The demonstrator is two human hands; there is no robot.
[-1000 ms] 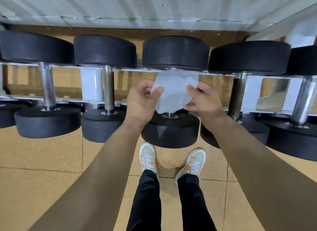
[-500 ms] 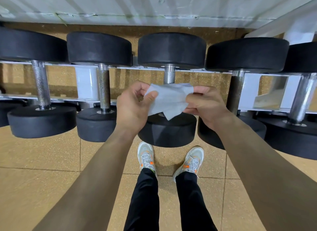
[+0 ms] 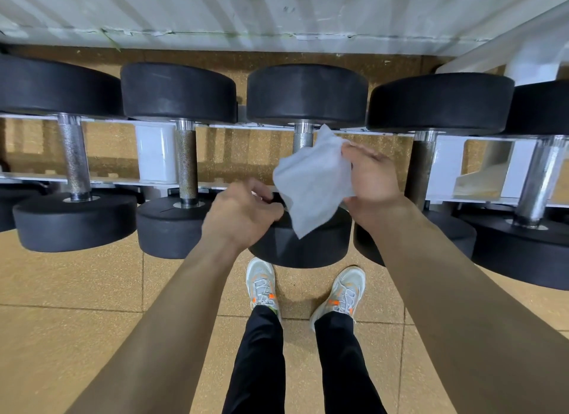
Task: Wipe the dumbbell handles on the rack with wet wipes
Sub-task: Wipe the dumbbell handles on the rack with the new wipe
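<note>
White wet wipe (image 3: 311,182) hung pinched in the right hand (image 3: 374,179) before the middle dumbbell's handle (image 3: 302,138); the left hand (image 3: 243,213) was curled beside it, its hold unclear.

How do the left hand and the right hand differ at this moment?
The right hand holds the white wipe; the left hand holds nothing. The right hand is higher in view, beside the middle dumbbell's handle; the left hand is lower, above its near weight. Both are bare.

gym: racked dumbbells (image 3: 303,167), rubber floor (image 3: 70,336)
</note>
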